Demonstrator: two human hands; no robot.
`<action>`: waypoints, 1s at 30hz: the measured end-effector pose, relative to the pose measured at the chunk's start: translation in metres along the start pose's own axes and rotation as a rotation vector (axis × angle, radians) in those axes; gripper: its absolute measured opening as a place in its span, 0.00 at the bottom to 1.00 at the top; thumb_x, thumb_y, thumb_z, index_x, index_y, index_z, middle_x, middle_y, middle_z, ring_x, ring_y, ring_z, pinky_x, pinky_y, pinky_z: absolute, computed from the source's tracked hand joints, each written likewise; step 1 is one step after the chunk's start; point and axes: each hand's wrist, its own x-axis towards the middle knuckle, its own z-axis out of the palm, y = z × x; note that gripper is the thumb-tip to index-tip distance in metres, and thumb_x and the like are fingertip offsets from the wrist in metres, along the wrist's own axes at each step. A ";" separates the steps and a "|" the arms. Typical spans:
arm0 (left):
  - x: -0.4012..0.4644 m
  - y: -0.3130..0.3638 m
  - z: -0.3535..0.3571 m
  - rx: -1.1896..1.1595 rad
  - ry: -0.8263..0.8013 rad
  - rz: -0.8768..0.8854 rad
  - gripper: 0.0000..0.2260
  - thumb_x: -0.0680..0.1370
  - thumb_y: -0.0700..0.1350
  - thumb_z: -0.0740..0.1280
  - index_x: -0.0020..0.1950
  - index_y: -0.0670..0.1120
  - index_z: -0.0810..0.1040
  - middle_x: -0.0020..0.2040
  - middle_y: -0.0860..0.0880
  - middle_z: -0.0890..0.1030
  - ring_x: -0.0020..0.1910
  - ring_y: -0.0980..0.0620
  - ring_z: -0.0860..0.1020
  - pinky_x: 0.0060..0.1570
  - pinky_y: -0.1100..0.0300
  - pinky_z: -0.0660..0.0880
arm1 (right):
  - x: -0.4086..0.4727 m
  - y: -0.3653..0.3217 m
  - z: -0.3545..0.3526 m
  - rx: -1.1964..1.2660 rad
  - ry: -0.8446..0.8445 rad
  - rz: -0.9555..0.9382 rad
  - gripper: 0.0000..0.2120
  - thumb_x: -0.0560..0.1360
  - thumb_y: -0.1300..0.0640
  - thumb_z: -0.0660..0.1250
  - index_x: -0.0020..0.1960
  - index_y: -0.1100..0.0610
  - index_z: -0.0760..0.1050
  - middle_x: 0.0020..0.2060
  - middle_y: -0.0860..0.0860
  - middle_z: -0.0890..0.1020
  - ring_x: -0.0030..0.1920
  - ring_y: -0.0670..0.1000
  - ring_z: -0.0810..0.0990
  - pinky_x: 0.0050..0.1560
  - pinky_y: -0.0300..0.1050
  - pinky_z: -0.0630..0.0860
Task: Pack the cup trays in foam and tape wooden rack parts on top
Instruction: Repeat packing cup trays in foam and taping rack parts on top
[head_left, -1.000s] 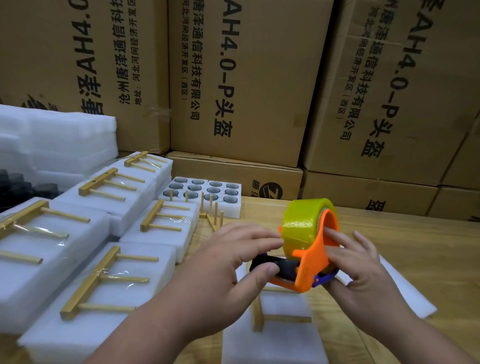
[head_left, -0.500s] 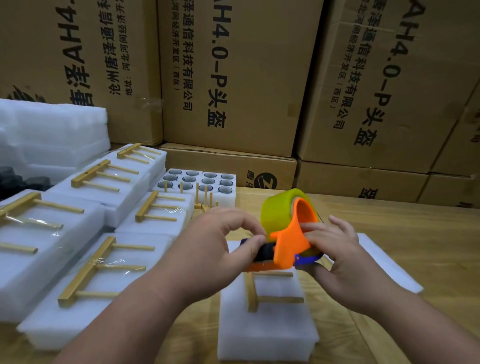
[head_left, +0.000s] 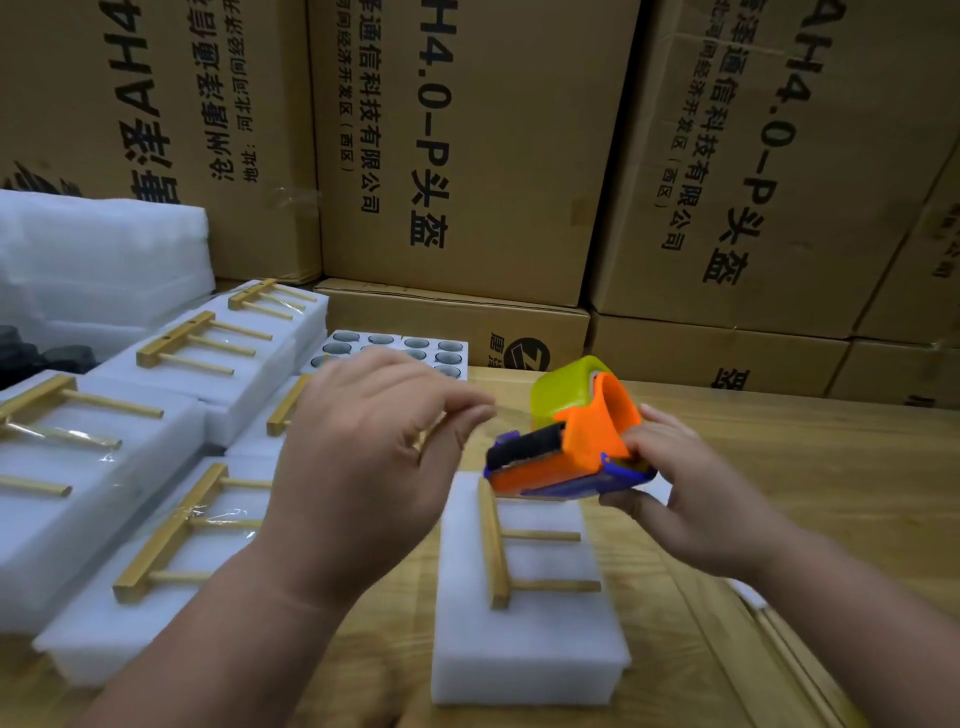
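Observation:
My right hand (head_left: 680, 488) grips an orange tape dispenser (head_left: 582, 452) that carries a yellow-green tape roll (head_left: 563, 389). It hovers just above the far end of a white foam block (head_left: 524, 623). A wooden rack part (head_left: 493, 545), a bar with two pegs, lies loose on top of that block. My left hand (head_left: 363, 457) is to the left of the dispenser's black blade end, with thumb and forefinger pinched together. A faint strip of clear tape seems to run from the fingertips to the roll.
Several foam packs with wooden rack parts taped on top (head_left: 171, 525) fill the left side. A foam tray of cups (head_left: 400, 345) stands behind my left hand. Stacked foam sheets (head_left: 104, 249) sit at far left, cardboard boxes (head_left: 467, 156) behind. The wooden table (head_left: 805, 493) stretches right.
My left hand has left the dispenser's blade and drawn away to the left with its fingers pinched. The dispenser has tilted so its black blade end faces left.

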 end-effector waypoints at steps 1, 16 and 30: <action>0.003 -0.002 -0.007 -0.003 0.048 -0.016 0.05 0.79 0.44 0.71 0.47 0.45 0.86 0.43 0.54 0.84 0.44 0.52 0.79 0.50 0.53 0.74 | -0.002 0.007 -0.004 -0.024 0.003 0.020 0.08 0.77 0.48 0.71 0.52 0.41 0.73 0.46 0.37 0.80 0.54 0.44 0.78 0.78 0.43 0.58; -0.047 -0.041 0.021 -0.629 -0.005 -1.184 0.08 0.74 0.55 0.72 0.39 0.54 0.86 0.39 0.54 0.86 0.33 0.59 0.79 0.38 0.56 0.77 | 0.004 0.025 -0.090 0.072 -0.158 0.267 0.16 0.74 0.46 0.62 0.35 0.56 0.79 0.30 0.58 0.79 0.28 0.56 0.76 0.30 0.50 0.68; -0.127 -0.042 0.084 -0.753 -0.029 -1.702 0.08 0.81 0.47 0.69 0.46 0.44 0.82 0.40 0.50 0.84 0.28 0.53 0.73 0.26 0.64 0.70 | 0.133 -0.055 -0.114 -0.262 -0.524 0.226 0.23 0.72 0.31 0.58 0.38 0.46 0.82 0.31 0.47 0.83 0.31 0.47 0.80 0.35 0.52 0.78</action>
